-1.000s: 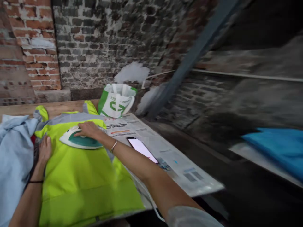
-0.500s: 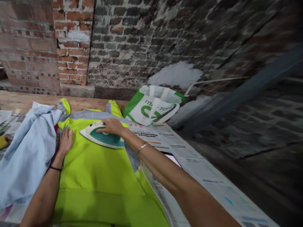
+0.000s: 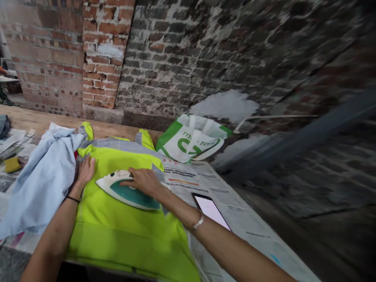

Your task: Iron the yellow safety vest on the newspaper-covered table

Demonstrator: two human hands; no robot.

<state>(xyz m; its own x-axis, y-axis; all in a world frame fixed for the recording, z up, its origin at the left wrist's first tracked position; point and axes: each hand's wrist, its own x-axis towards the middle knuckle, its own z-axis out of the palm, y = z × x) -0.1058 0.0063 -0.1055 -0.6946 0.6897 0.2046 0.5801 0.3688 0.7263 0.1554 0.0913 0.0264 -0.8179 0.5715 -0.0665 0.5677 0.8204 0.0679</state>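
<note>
A neon yellow sweatshirt with grey bands (image 3: 123, 227) lies spread on the newspaper-covered table. My right hand (image 3: 143, 181) is wrapped round the handle of a white and teal iron (image 3: 129, 194), whose soleplate rests on the sweatshirt's middle with the tip pointing left. On the sweatshirt's left edge my left hand (image 3: 85, 171) lies flat, fingers stretched out and holding nothing. A light blue garment (image 3: 47, 176) is heaped just left of that hand. The iron's cord runs down under my right forearm, which hides part of it.
A white and green bag (image 3: 192, 139) stands behind the sweatshirt, near the brick wall (image 3: 164, 58). To the right, a phone with a lit screen (image 3: 211, 211) lies on the newspaper (image 3: 252, 231). A yellow sponge-like piece (image 3: 12, 165) sits at far left.
The iron, in my right hand, has slid down the sweatshirt towards me. My left hand stays on the left edge. The view has shifted slightly, and more of the phone shows.
</note>
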